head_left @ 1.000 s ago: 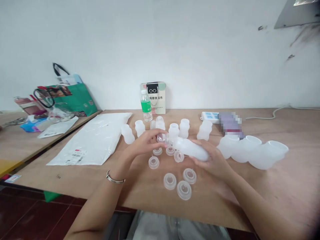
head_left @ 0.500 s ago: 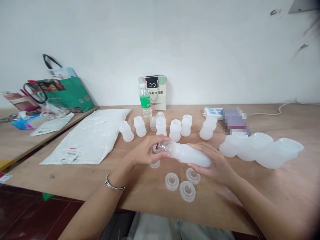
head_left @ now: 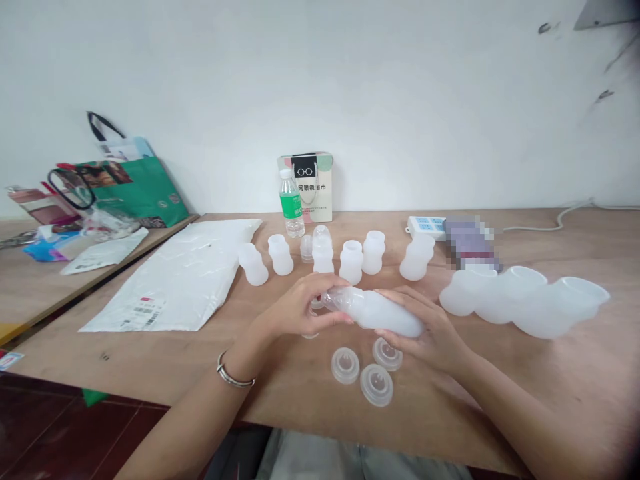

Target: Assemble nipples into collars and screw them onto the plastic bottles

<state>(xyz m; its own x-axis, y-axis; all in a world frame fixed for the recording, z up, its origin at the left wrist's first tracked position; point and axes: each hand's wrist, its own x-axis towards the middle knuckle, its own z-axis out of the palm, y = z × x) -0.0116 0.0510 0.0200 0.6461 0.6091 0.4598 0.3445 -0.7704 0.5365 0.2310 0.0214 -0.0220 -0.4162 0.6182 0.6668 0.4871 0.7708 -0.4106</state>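
Observation:
Between my hands a frosted white baby bottle (head_left: 387, 312) lies tilted on its side above the table. A clear dome cap (head_left: 345, 299) covers its left end, and my left hand (head_left: 305, 303) is closed round that cap. Wrapped round the bottle's base end is my right hand (head_left: 430, 327). Below them on the table lie three clear round lids with nipples, among them one lid (head_left: 377, 385) nearest the front edge. Another clear lid is partly hidden behind my left hand. Beyond the hands stands a capped bottle (head_left: 323, 247) beside several open white bottles (head_left: 352, 260).
A white plastic mailer (head_left: 175, 273) lies at left, and several wide white bottles (head_left: 555, 307) stand at right. Along the back are a water bottle (head_left: 292, 203), a paper bag (head_left: 320, 193), a power strip (head_left: 425, 228) and a blurred purple item (head_left: 467, 243). A green bag (head_left: 150, 190) sits far left.
My left hand has shifted slightly right along with the clear cap, which now sits closer over the bottle's neck. My right hand holds the bottle in nearly the same spot.

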